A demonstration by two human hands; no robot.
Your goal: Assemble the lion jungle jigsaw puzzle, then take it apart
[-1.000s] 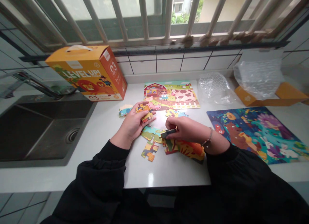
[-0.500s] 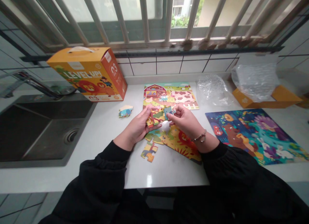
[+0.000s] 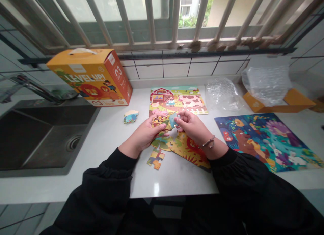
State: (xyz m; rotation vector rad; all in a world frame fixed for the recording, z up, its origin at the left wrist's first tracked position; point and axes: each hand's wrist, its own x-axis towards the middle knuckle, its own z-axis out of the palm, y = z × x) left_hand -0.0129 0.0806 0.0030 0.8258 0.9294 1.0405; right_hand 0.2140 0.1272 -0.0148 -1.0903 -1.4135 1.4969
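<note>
My left hand is closed on a few joined yellow and green puzzle pieces, its thumb lying across their top. From the other side my right hand pinches a light-blue puzzle piece that touches the right end of those pieces. Both are held up over a partly assembled lion puzzle, which my right hand and wrist partly cover. Two or so linked loose pieces lie at its lower left. Another small stack of blue puzzle pieces sits left of my left hand.
A farm puzzle lies behind my hands, and a dark-blue animal puzzle to the right. An orange box stands beside the sink. Clear plastic wrap and an open orange tray are at back right.
My left thumb has slid across the top of the joined pieces. The pieces are now tilted differently, and the blue piece in my right hand looks brighter.
</note>
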